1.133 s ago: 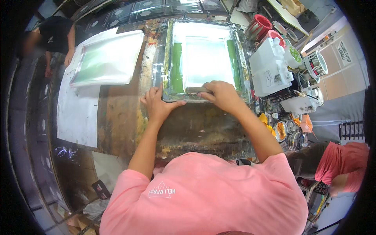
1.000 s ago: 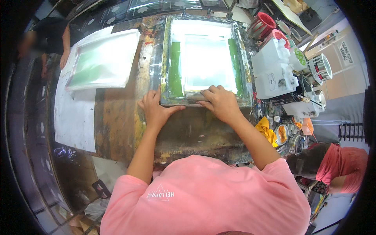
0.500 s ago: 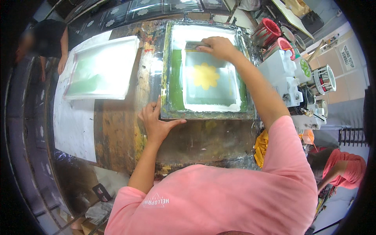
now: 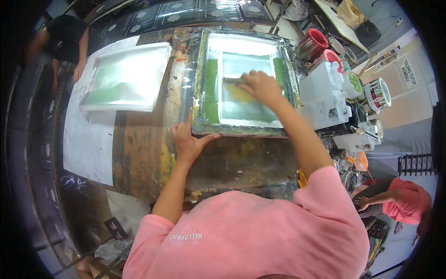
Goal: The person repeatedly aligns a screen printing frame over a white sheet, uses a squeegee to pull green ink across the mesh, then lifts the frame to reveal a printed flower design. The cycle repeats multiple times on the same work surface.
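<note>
A screen-printing frame (image 4: pixel 197 111) lies on the worktable, with green mesh at its sides, a pale middle panel and a yellow flower shape (image 4: pixel 238 94). My right hand (image 4: pixel 261 88) is closed on a squeegee (image 4: pixel 231 81), whose blade rests on the mesh at the upper part of the flower. Part of the squeegee and of the flower is hidden by the fingers. At the frame's near left corner, my left hand (image 4: pixel 186 140) is spread, its index finger along the left side and its thumb along the near edge.
Left of the frame, a stack of clear plastic sheets (image 4: pixel 130 76) lies on white paper (image 4: pixel 88 149). Paint cans (image 4: pixel 312 44) and white jugs (image 4: pixel 320 95) crowd the right side. One person (image 4: pixel 67 37) stands far left, another (image 4: pixel 409 202) at the right.
My right hand has drawn the squeegee from the far end of the panel toward me, onto the flower. My left hand stays at the corner. The view has shifted slightly.
</note>
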`<state>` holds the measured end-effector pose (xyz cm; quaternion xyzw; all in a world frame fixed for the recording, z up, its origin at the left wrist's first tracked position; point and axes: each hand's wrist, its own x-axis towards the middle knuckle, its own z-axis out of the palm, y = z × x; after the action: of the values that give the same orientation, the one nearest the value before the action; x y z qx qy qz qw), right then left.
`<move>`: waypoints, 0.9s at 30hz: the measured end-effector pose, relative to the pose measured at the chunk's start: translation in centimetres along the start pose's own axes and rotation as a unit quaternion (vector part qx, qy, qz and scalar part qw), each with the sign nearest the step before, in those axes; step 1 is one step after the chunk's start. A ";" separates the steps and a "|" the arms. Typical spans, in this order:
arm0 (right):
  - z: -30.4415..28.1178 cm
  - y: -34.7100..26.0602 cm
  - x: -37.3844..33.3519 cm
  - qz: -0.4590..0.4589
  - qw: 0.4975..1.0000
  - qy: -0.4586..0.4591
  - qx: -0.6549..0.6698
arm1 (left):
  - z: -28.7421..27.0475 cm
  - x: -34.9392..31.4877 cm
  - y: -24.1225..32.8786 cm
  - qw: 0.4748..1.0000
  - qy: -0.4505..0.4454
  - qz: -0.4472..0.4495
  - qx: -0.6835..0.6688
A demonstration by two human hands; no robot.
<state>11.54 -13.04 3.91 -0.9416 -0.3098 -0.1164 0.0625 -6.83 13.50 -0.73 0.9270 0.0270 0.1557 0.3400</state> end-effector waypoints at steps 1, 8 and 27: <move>-1.0 -1.6 -1.9 0.005 1.000 -0.019 0.001 | 0.0 0.0 -0.1 1.000 0.000 0.001 0.000; -7.9 -7.5 -8.7 0.028 0.997 -0.032 0.057 | 0.0 0.4 0.6 0.999 0.014 0.016 -0.044; -21.5 -4.4 4.0 0.009 0.962 0.273 -0.014 | 1.2 0.3 1.6 0.934 -0.057 0.036 0.351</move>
<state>8.18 -11.35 25.93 -0.8774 -0.2707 -0.3734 0.1323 -6.24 11.57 -0.45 0.9950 0.0271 0.0958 -0.0119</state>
